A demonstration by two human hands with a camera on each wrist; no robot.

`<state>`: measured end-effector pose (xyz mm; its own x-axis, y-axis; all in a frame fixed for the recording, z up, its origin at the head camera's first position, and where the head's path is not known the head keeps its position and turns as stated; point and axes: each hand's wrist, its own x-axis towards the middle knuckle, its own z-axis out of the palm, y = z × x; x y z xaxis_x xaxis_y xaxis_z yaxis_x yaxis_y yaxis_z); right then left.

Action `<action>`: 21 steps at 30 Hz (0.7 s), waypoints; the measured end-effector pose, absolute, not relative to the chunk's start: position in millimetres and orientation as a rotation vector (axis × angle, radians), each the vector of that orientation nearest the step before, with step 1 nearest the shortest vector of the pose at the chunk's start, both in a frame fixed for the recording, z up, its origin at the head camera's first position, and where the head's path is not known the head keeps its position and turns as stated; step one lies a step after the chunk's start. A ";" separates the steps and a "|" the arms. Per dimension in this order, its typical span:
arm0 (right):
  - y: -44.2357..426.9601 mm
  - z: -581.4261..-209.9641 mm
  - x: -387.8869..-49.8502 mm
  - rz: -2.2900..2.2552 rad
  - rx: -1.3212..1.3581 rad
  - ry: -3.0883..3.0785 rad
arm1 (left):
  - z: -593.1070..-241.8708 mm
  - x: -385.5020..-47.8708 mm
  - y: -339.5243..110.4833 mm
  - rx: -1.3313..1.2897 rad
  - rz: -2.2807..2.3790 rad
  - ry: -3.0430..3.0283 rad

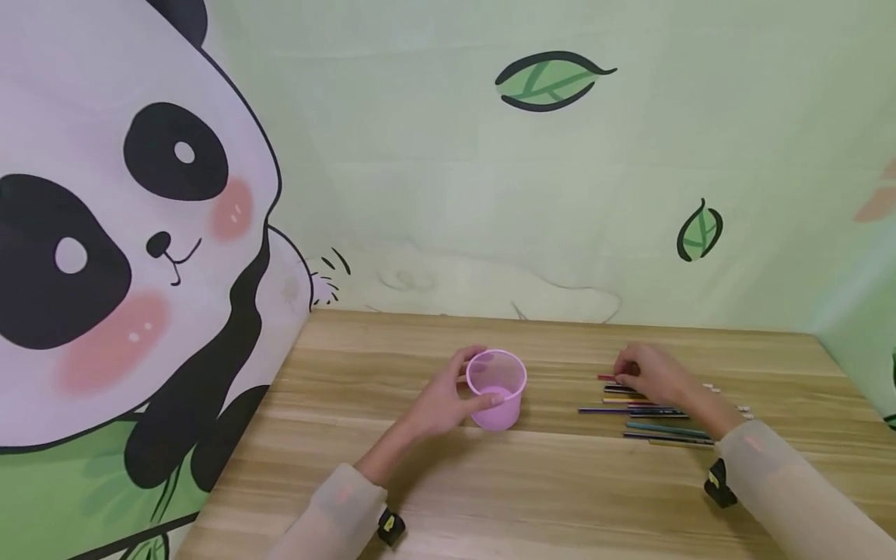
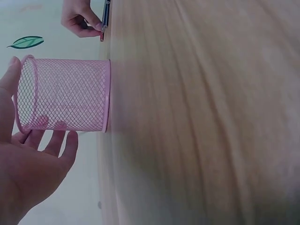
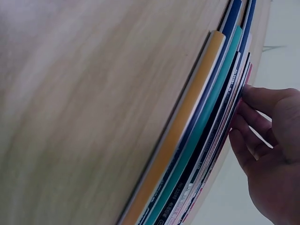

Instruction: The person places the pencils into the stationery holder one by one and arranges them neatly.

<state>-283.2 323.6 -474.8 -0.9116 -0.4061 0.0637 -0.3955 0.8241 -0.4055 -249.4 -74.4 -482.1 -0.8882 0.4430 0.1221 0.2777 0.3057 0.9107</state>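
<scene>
A pink mesh pen cup [image 1: 505, 411] stands upright on the wooden table. My left hand [image 1: 435, 406] holds it from the left, thumb near the front of the rim and fingers round the far side; the left wrist view shows the fingertips against the mesh [image 2: 70, 93]. To the right, several pencils lie roughly side by side, among them a blue pencil [image 1: 595, 410], a teal pencil [image 1: 661, 428] and a yellow-orange pencil [image 3: 183, 117]. At the row's far edge my right hand [image 1: 656, 377] pinches a red pencil [image 1: 605, 377], which lies low by the table; my fingers partly cover it.
The wooden table [image 1: 546, 498] meets a pale green wall [image 1: 434, 194] at its back edge. A large panda picture [image 1: 168, 233] covers the left side, and leaves are printed on the wall. White pencil ends [image 1: 743, 409] point to the right.
</scene>
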 end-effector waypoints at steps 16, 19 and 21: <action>318.3 -474.3 -287.7 -0.597 -0.744 2.930 | -480.1 -247.2 -72.0 0.691 1.664 2.402; 317.7 -475.7 -287.6 -0.580 -0.753 2.968 | -479.8 -247.5 -72.1 0.688 1.666 2.397; 316.4 -473.6 -286.6 -0.557 -0.766 3.007 | -479.7 -248.3 -72.6 0.682 1.663 2.397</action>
